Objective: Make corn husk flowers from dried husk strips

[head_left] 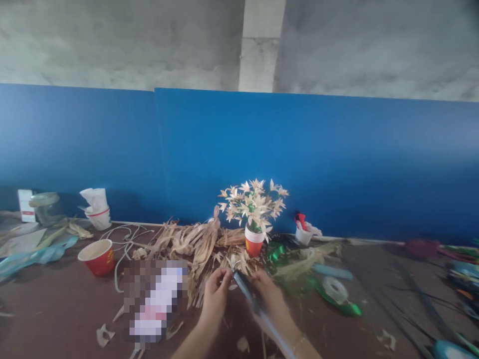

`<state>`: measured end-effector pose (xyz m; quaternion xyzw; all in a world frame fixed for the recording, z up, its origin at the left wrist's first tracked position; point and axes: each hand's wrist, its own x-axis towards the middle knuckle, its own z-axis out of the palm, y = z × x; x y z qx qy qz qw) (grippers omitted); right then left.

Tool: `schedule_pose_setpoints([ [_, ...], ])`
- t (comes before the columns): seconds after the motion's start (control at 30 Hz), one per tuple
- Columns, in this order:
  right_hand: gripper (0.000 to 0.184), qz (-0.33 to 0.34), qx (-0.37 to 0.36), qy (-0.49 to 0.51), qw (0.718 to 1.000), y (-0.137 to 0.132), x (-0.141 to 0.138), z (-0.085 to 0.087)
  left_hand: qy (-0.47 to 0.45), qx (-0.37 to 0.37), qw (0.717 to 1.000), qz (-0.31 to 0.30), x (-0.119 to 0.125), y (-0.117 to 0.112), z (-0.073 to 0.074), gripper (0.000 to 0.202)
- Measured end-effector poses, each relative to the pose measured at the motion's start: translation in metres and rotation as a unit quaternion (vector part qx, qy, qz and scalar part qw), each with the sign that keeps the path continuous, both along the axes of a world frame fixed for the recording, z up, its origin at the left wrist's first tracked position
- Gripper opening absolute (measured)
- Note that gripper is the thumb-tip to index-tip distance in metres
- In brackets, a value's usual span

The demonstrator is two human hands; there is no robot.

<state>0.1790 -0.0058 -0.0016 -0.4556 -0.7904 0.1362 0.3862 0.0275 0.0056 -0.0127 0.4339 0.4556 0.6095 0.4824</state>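
My left hand point(216, 294) is closed in a pinch on a small piece of dried straw-coloured leaf at its fingertips. My right hand point(270, 298) is wrapped round a long dark tool point(250, 294), blurred by motion, that runs from near my wrist up towards the left fingertips. Both hands hover over the brown table point(63, 309), just in front of a heap of dried husk leaves point(198, 244). Behind the heap stands a red-and-white cup point(254, 242) holding a bunch of pale handmade flowers point(253, 201).
A red paper cup point(98, 257) stands at left, with white cord point(125, 239), a glass jar point(45, 207) and a white cup point(99, 217) beyond. Green ribbon point(275, 251) and a tape roll point(335, 288) lie at right. Leaf scraps point(105, 335) dot the table. A blue wall panel point(318, 159) backs it.
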Motion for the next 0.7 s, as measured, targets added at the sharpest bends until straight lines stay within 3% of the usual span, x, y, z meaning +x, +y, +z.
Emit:
schedule_pose_setpoints([
  [0.17, 0.033, -0.008, -0.008, -0.01, 1.0, -0.0009, -0.0002, 0.0021, -0.007, -0.007, 1.0, -0.001, -0.0001, 0.0015, -0.0026, 0.039],
  [0.7, 0.036, 0.004, -0.005, -0.013, 1.0, -0.0016, 0.0018, 0.0028, -0.019, -0.015, 1.0, 0.0, -0.0002, -0.0023, 0.0046, 0.038],
])
